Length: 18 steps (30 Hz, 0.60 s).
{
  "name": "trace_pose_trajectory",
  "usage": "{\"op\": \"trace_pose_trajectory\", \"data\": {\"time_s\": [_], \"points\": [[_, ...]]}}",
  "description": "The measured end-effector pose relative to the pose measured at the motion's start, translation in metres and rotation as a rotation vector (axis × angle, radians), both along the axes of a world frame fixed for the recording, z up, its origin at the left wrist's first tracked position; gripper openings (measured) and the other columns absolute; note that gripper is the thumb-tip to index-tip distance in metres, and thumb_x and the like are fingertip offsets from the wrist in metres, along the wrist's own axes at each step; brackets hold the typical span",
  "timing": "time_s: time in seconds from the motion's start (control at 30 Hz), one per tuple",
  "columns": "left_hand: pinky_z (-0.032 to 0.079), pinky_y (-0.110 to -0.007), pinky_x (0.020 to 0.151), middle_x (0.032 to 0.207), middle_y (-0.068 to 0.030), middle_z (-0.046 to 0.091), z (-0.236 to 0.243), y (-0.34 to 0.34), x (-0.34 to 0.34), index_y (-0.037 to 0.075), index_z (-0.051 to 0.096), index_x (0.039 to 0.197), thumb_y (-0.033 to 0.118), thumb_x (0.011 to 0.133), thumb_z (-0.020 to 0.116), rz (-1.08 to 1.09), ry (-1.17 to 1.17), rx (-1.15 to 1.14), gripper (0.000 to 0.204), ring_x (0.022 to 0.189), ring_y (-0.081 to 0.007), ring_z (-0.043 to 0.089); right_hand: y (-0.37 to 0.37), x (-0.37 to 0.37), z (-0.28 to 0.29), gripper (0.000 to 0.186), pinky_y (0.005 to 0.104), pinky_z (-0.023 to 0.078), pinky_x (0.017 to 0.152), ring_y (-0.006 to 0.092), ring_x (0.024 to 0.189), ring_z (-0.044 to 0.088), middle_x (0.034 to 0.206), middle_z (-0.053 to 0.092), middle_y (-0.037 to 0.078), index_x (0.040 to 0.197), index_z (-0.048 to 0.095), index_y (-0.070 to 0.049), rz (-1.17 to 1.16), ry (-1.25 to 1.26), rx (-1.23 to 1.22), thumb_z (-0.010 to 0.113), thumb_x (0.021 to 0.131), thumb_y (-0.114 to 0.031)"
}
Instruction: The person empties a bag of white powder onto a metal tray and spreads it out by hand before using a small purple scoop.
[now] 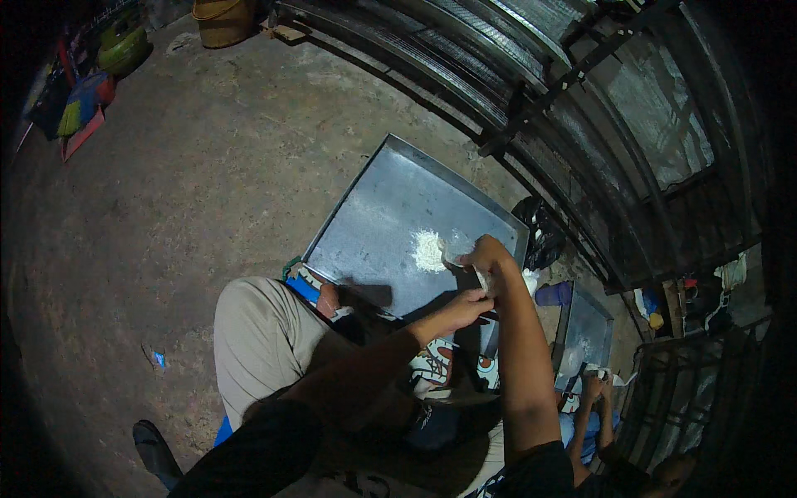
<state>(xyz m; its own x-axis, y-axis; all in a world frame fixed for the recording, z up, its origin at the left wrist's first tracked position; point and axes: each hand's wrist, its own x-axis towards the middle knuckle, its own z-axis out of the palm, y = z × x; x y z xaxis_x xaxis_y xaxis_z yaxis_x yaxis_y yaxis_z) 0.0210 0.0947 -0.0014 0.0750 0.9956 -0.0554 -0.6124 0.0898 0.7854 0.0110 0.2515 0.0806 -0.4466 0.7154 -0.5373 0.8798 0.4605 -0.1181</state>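
My right hand [490, 261] grips a pale, floppy strip of dough-like material [452, 257] over the right part of a square metal tray [349, 216]. Lower and a little left, my left hand [465, 309] has its fingers closed on the strip's hanging end, close beneath my right hand. A patch of white powder [427, 249] lies on the tray just left of the strip. The tray sits low in front of my bent legs, and its near edge is partly hidden by my arms.
Dark metal racks [573, 124] line the right. A co-worker's hands [596, 383] hold a pale strip beside a second tray [585, 328], near a purple cup [552, 292] and black bag [541, 232]. Upper left: a bucket [220, 21], green round object [120, 50] and broom [79, 112].
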Motion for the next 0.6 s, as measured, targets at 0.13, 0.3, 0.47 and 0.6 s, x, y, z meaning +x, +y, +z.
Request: {"op": "trace_pose_trajectory", "data": {"time_s": [0.13,0.3,0.47,0.6], "points": [[0.034,-0.020,0.063,0.101,0.0084,0.061,0.001,-0.001,0.000,0.015,0.059,0.131,0.028,0.101,0.053,0.020,-0.025,0.020,0.033,0.075,-0.0040,0.046,-0.002,-0.001,-0.002,0.059,0.0413,0.055,0.072,0.0315,0.083,0.071,0.091,0.073,0.021,0.090,0.072,0.007,-0.001,-0.005,0.019,0.091,0.058,-0.038],[0.032,-0.020,0.060,0.097,0.0099,0.058,0.014,-0.008,-0.007,0.016,0.059,0.130,0.028,0.100,0.053,-0.030,-0.037,0.011,0.033,0.072,-0.0026,0.039,0.006,0.014,-0.025,0.062,0.0409,0.056,0.078,0.0338,0.094,0.071,0.101,0.072,0.022,0.097,0.070,0.006,-0.012,0.141,0.177,0.090,0.059,-0.039],[0.032,-0.021,0.058,0.090,0.0114,0.053,0.020,-0.012,-0.011,0.017,0.060,0.129,0.027,0.100,0.053,-0.022,-0.059,0.027,0.031,0.068,-0.0028,0.036,0.004,0.004,-0.018,0.068,0.0410,0.055,0.084,0.0347,0.101,0.070,0.108,0.071,0.021,0.106,0.068,0.001,-0.006,-0.015,0.145,0.091,0.059,-0.041],[0.032,-0.020,0.059,0.092,0.0114,0.053,0.018,-0.009,-0.011,0.017,0.059,0.130,0.026,0.100,0.053,0.021,-0.014,0.050,0.033,0.070,-0.0027,0.037,-0.004,0.006,-0.017,0.069,0.0421,0.054,0.088,0.0348,0.106,0.068,0.114,0.070,0.020,0.112,0.067,-0.001,-0.040,0.071,0.228,0.091,0.060,-0.039]]}}
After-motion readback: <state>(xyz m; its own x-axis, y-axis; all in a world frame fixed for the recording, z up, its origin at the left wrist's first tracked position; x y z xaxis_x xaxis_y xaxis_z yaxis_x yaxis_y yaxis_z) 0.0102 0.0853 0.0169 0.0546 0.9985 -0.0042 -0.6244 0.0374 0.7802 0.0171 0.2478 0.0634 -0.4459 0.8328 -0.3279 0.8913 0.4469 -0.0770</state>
